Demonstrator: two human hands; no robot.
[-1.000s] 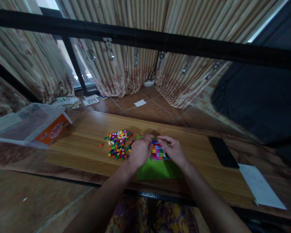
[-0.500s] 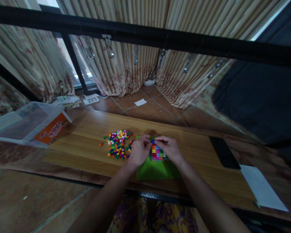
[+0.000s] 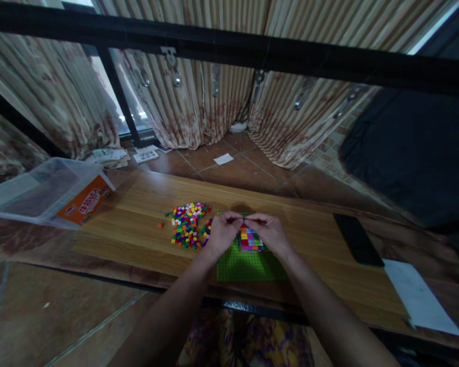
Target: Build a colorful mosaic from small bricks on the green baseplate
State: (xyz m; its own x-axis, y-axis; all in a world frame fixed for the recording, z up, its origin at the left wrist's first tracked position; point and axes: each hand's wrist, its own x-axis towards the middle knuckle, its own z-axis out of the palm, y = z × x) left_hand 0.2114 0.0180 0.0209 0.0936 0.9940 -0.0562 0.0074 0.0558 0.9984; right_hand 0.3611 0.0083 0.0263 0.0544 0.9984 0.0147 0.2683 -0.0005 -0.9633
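Note:
Over the green studded baseplate [image 3: 248, 266], both my hands meet at the far edge of a block of multicoloured toy bricks [image 3: 250, 238]. My left hand [image 3: 225, 233] is closed, thumb and fingers pinched at the block's far left. From the other side my right hand [image 3: 271, 233] pinches at the same edge, its thumb almost touching the left one. Only a bit of blue brick shows between the fingertips; the rest there is hidden. Left of my left hand lies a pile of small loose bricks [image 3: 185, 224], its near right part beside the wrist.
The wooden board [image 3: 137, 219] carries a single orange brick [image 3: 160, 225]. A clear plastic box [image 3: 42, 188] with an orange label stands at the far left. On the right lie a black phone-like slab [image 3: 357, 239] and a white sheet [image 3: 423, 298].
My hands have drawn closer together at the block's far edge, and the thumbs now cover most of the blue brick seen there before. The whole view has shifted slightly.

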